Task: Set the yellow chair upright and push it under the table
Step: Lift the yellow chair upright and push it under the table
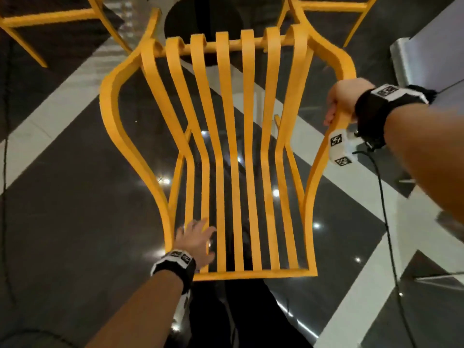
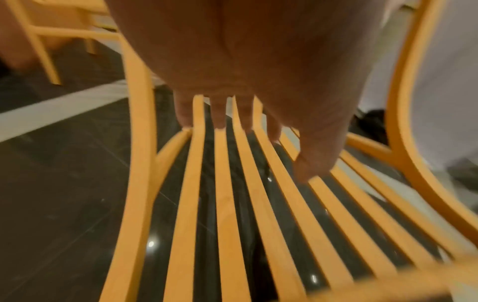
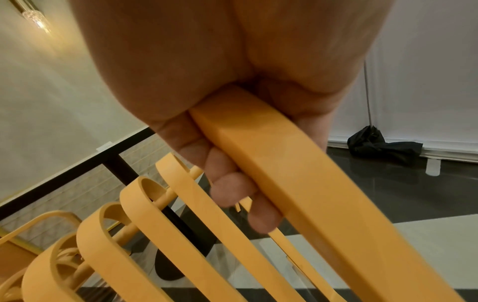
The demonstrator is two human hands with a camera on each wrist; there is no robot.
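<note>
We hold the yellow chair (image 1: 251, 274): right hand (image 1: 344, 101) grip clamped on its right side, left hand (image 1: 197, 241) flat near left, grip apart.

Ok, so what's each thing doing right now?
Chair: off to one side of nothing, held by both hands.
Right hand: grips the chair's side bar.
Left hand: fingers spread on the slats.
Other chair: standing on the floor.
</note>
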